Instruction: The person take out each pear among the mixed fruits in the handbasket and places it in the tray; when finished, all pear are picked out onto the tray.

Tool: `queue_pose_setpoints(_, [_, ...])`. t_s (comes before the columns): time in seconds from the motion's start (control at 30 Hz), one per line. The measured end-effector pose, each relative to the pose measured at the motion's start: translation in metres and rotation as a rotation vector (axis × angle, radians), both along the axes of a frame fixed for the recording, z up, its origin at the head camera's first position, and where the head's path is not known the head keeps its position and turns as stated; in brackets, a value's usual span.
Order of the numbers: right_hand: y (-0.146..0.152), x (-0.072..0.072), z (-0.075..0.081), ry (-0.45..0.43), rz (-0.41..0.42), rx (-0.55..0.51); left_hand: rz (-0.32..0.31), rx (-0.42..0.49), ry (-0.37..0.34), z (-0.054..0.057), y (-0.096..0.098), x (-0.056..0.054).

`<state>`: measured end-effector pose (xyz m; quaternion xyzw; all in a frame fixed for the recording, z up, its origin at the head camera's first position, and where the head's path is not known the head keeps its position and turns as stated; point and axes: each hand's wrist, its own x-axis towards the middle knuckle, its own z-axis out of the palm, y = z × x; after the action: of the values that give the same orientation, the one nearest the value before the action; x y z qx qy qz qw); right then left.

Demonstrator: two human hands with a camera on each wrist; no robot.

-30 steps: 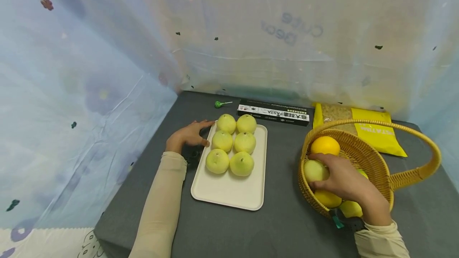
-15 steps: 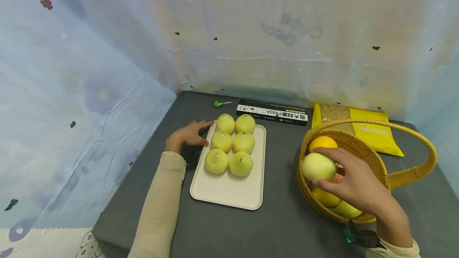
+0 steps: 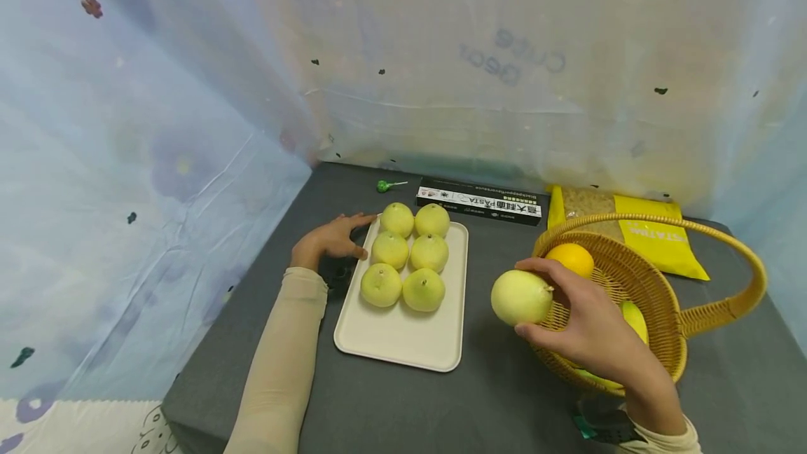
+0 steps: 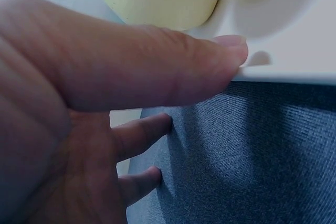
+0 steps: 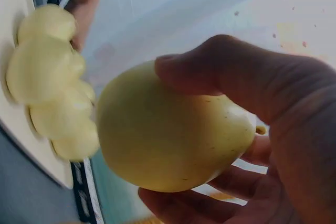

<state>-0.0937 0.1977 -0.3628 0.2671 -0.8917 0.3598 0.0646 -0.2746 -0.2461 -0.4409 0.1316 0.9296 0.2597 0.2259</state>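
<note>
My right hand (image 3: 586, 324) grips a pale yellow-green round fruit with a short stem (image 3: 520, 298), thumb on one side and fingers on the other. In the head view this fruit overlaps the left rim of a wicker basket (image 3: 670, 300). Close up in the right wrist view, the held fruit (image 5: 168, 129) shows a few dark specks and narrows toward its stem. Several similar fruits (image 3: 424, 289) sit in two columns on a white tray (image 3: 403, 342). My left hand (image 3: 334, 237) lies at the tray's left edge, fingers spread and thumb tip (image 4: 231, 51) at the rim.
Inside the basket are an orange (image 3: 571, 259) and a green-yellow fruit (image 3: 634, 321); its tall handle (image 3: 731, 310) arches to the right. Behind it lies a yellow pasta bag (image 3: 662, 240). A black pasta box (image 3: 479, 200) and a green lollipop (image 3: 384, 186) lie at the back.
My right hand has lifted the pale fruit out from among the others in the basket and carried it left, past the basket's rim. My left hand stays at the tray's edge.
</note>
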Motion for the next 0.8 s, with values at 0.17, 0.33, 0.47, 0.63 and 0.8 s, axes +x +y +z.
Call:
queue_pose_setpoints(0.17, [-0.023, -0.006, -0.007, -0.029, 0.093, -0.059, 0.007, 0.006, -0.004, 0.000, 0.000, 0.000])
queue_pose_setpoints(0.33, [-0.051, -0.012, -0.017, -0.019, 0.190, -0.062, 0.001, -0.003, 0.005, -0.001, 0.000, 0.000])
queue_pose_setpoints(0.47, [-0.073, -0.014, -0.026, -0.061, 0.262, -0.086, -0.009, -0.007, 0.005, -0.003, -0.001, -0.002])
queue_pose_setpoints(0.63, [-0.096, -0.014, -0.036, -0.131, 0.310, -0.109, -0.008, -0.008, 0.003, -0.001, -0.001, -0.002])
queue_pose_setpoints(0.8, [-0.114, -0.014, -0.046, -0.091, 0.330, -0.081, -0.012, -0.012, 0.008, 0.000, 0.000, -0.001])
